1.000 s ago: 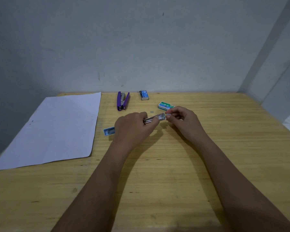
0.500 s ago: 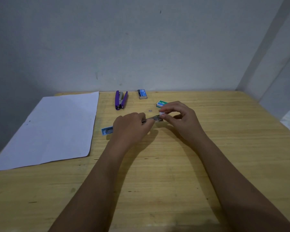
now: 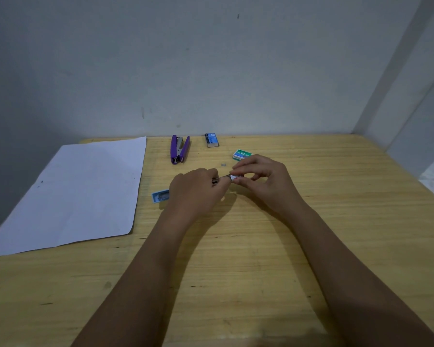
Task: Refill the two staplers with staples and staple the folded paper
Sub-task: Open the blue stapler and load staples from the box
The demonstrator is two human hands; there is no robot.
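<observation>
Pinching at the centre of the worktop (image 3: 261,259), your right hand (image 3: 266,181) closes its fingers (image 3: 238,167) on the white tip of the small metal stapler (image 3: 221,179), while your left hand (image 3: 196,191) wraps shut around its other end, knuckles up. The stapler lies nearly level between them, just above the wood.

A loose bit of staples (image 3: 223,165) sits at 12 o'clock from the grip, close by. The green staple box (image 3: 242,155) is at 1 o'clock, just behind your right knuckles. The blue staple box (image 3: 212,140) lies farther back at 12, near the wall edge, and the purple stapler (image 3: 179,149), splayed open, lies at 11. A small blue tray (image 3: 160,196) touches the outer side of your left hand at 9. The paper (image 3: 80,194) lies flat beyond it, reaching the left edge.

Bare wood opens wide at 3 o'clock and toward you at 6, where both forearms angle inward.
</observation>
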